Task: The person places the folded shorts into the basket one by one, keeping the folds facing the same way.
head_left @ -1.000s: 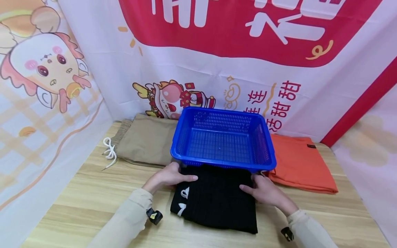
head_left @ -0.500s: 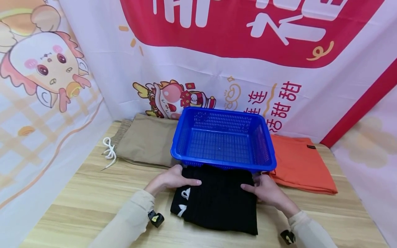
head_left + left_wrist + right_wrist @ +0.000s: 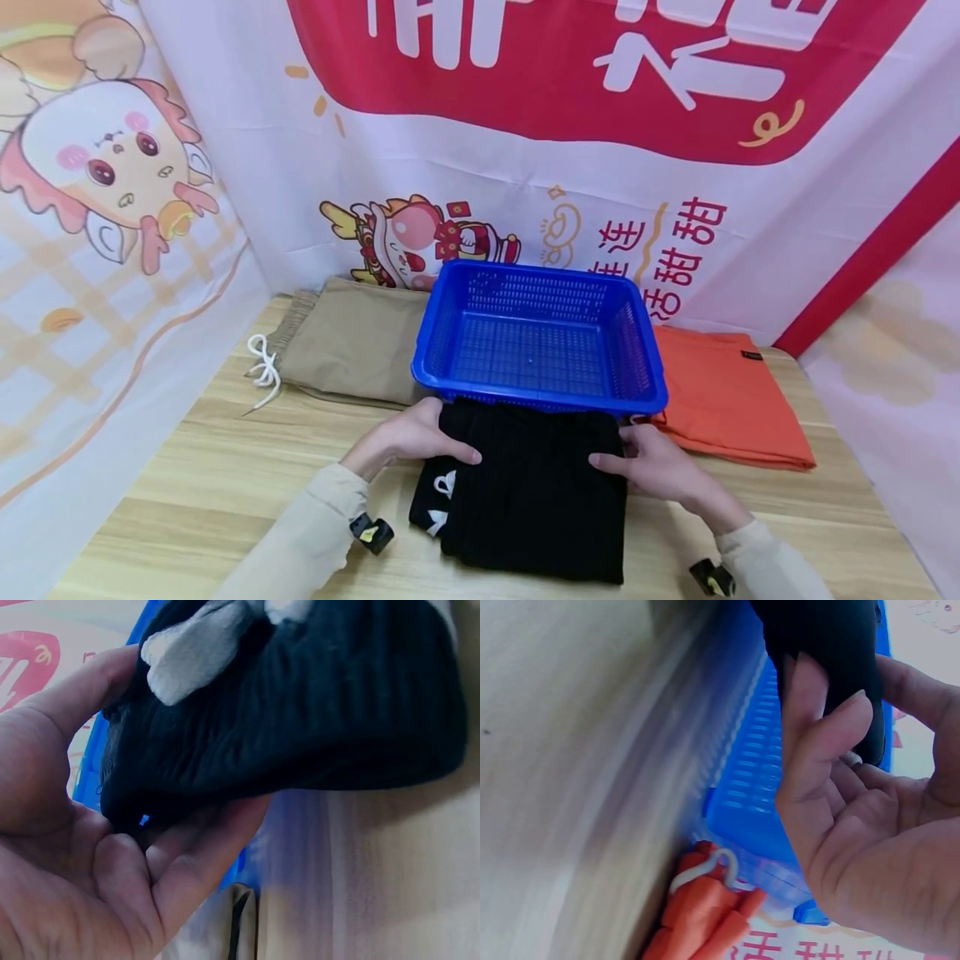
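Folded black drawstring pants with white cord ends stand just in front of the blue basket. My left hand grips their left side, thumb on top and fingers beneath, as the left wrist view shows under the ribbed waistband. At the right side my right hand holds them the same way, and in the right wrist view its fingers curl under the black cloth. In both wrist views the cloth is lifted off the table near the hands. The inside of the fold is hidden.
Folded khaki pants with a white drawstring lie left of the basket, partly behind its wall. A folded orange garment lies on its right. A printed cloth backdrop rises behind the wooden table.
The black pants have risen slightly between both hands, and their front edge sits a little nearer to me. The right hand has shifted slightly right; the basket and other clothes have not moved.
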### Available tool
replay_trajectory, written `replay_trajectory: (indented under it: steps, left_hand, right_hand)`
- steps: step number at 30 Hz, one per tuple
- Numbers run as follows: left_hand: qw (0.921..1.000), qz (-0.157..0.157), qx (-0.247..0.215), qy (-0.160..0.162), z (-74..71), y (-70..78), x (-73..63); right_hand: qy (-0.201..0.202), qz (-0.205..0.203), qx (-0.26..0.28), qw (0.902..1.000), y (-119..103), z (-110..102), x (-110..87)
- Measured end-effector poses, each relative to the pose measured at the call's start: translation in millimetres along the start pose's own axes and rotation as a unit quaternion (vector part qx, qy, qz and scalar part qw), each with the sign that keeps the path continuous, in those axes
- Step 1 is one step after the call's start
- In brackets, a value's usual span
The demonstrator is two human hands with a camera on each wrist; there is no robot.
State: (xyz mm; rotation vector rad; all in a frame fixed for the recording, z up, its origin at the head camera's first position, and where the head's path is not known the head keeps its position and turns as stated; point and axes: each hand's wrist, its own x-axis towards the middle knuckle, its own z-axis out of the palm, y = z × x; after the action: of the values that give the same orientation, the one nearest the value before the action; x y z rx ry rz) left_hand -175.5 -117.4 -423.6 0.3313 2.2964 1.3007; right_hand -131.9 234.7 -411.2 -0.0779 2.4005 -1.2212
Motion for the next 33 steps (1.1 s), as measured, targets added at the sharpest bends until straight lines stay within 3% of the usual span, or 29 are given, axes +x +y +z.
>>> replay_trajectory:
  steps: [8,13,25,29,33]
  left_hand:
    - [0.9999,0.012,-0.002,-0.007,-3.6,5.6,-10.7]
    - [0.998,0.049,-0.006,-0.04,-6.2,13.7,-17.8]
    - [0.9941,0.099,0.004,-0.045,-13.6,32.2,-31.9]
    - [0.9898,0.134,-0.002,-0.05,-18.5,38.6,-34.9]
    - [0.9854,0.16,-0.007,-0.058,-25.2,45.9,-35.3]
  right_hand:
    - [-0.027,-0.042,0.008,0.9987,-7.9,-6.6,-13.6]
    - [-0.052,-0.071,0.022,0.9959,-12.9,-11.1,-21.9]
    - [-0.058,-0.087,0.025,0.9942,-27.7,-21.0,-38.1]
    - [-0.062,-0.091,0.044,0.9929,-31.9,-26.2,-40.7]
    - [-0.044,-0.091,0.022,0.9946,-36.6,-32.7,-44.3]
